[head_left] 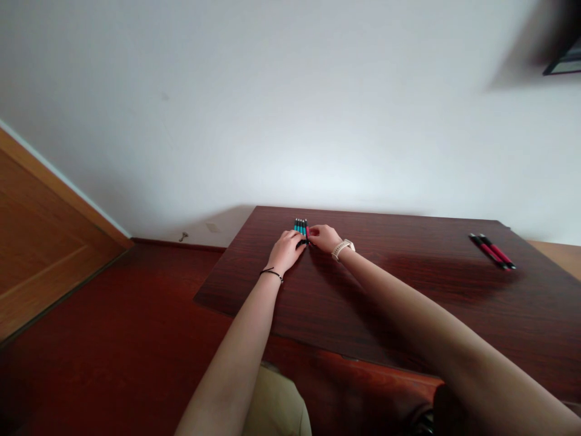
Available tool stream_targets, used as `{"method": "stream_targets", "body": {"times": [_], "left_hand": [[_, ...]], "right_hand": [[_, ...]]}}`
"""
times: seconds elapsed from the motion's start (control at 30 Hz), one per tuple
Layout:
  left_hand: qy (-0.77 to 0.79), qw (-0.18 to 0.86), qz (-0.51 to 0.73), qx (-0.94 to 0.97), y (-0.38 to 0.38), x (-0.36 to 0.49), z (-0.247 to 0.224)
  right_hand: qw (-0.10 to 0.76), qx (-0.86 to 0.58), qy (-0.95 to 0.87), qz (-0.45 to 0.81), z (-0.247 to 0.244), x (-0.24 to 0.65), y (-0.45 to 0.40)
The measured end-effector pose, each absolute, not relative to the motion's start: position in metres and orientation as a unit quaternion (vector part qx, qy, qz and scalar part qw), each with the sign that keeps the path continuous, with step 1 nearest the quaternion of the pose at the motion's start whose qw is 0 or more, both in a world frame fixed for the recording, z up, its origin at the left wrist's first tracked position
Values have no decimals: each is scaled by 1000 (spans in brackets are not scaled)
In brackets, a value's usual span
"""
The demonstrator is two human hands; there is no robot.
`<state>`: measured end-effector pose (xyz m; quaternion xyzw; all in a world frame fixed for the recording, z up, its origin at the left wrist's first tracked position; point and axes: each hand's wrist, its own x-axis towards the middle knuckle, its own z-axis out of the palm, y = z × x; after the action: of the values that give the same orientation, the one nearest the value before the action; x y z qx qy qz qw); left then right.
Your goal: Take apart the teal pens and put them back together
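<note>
Several teal pens (299,227) with black ends lie side by side near the back left of the dark wooden table (390,290). A red pen (307,231) lies against the right side of that row. My left hand (285,248) reaches over the near ends of the teal pens, its fingers curled round them; their lower parts are hidden. On the other side, my right hand (324,237) pinches the red pen with thumb and fingers. Both hands rest close together at the tabletop.
Two red pens (494,251) with black ends lie at the table's right side. A white wall (290,121) rises behind the table. To the left are a wooden door (40,236) and reddish floor (136,315). A dark-framed object (565,63) hangs at upper right.
</note>
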<state>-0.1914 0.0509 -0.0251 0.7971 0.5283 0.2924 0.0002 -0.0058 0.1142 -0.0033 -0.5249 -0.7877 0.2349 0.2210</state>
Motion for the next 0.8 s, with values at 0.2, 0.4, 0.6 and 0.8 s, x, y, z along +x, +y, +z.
{"method": "stream_targets", "body": {"times": [0.2, 0.4, 0.6, 0.8], "left_hand": [[516, -33, 289, 806, 52, -191, -25], [478, -56, 246, 841, 54, -188, -26], [479, -29, 248, 841, 59, -193, -27], [480, -18, 262, 837, 59, -195, -28]], "right_hand": [[299, -550, -760, 177, -10, 91, 103], [195, -713, -673, -9, -14, 273, 105], [68, -824, -562, -8, -18, 392, 89], [84, -809, -582, -14, -21, 403, 83]]}}
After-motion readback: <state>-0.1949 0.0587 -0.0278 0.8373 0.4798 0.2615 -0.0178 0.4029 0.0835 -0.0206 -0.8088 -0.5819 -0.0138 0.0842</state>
